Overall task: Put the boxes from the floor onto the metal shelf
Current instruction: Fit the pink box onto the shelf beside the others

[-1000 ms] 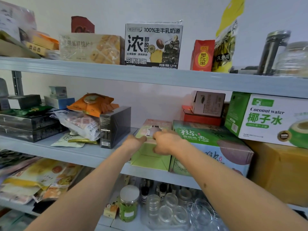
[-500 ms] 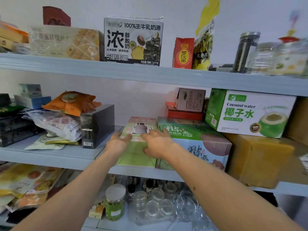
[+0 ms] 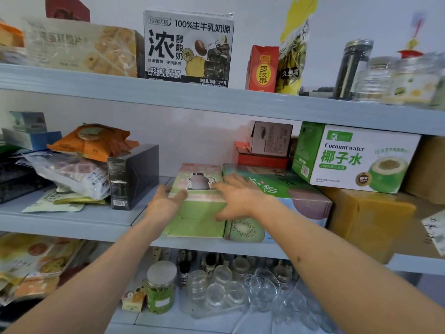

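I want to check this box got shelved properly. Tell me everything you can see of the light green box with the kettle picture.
The light green box looks like printed cardboard: pale green sides, a pinkish top showing a grey kettle. It sits flat on the middle metal shelf, its front near the shelf edge, right side against the kiwi box; a gap separates it from the black box. The left hand touches its left side, and the right hand rests on its top and front with fingers spread.

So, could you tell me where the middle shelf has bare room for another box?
One bare strip of the middle shelf lies along its front edge, bordered by the snack pouches and the black box. A narrower gap separates that black box from the green box both hands press. Rightward it is crowded: kiwi carton, coconut water box, brown carton.
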